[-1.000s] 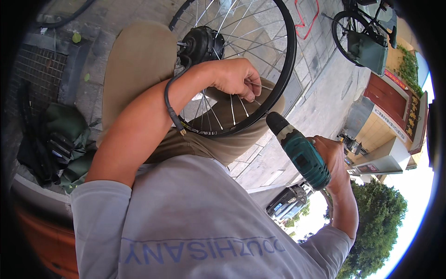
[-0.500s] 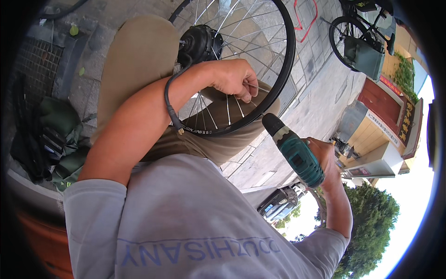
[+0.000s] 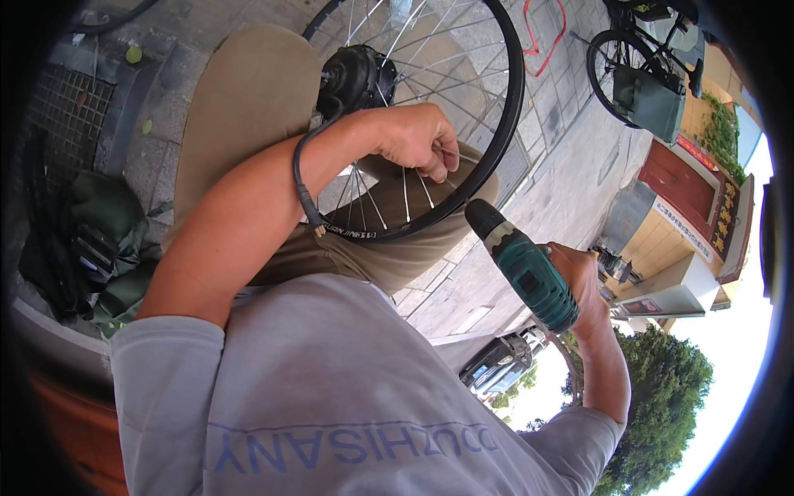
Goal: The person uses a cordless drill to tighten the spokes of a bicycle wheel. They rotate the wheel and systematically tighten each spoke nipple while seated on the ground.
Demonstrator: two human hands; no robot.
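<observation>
Across my lap leans a bicycle wheel (image 3: 514, 91) with a black rim and a black hub motor (image 3: 357, 76), whose cable (image 3: 299, 178) runs over my left forearm. Close to the rim, inside the wheel, my left hand (image 3: 422, 142) is closed, its fingers pinching a thin metal spoke (image 3: 455, 154). My right hand (image 3: 573, 271) grips a teal and black cordless drill (image 3: 533, 277) by its handle. The drill's dark nose touches or nearly touches the outer side of the rim; its bit is hidden. Several other spokes fan out from the hub.
A metal grate (image 3: 70, 112) and a dark green bag (image 3: 107, 215) lie at the left. A red strap (image 3: 542, 50) is on the paving beyond the wheel. Farther off stand a parked bicycle (image 3: 616, 70), a car (image 3: 496, 360) and a tree (image 3: 662, 388).
The drill and my right hand have shifted very slightly. My left hand stays on the spoke, and the wheel looks unmoved.
</observation>
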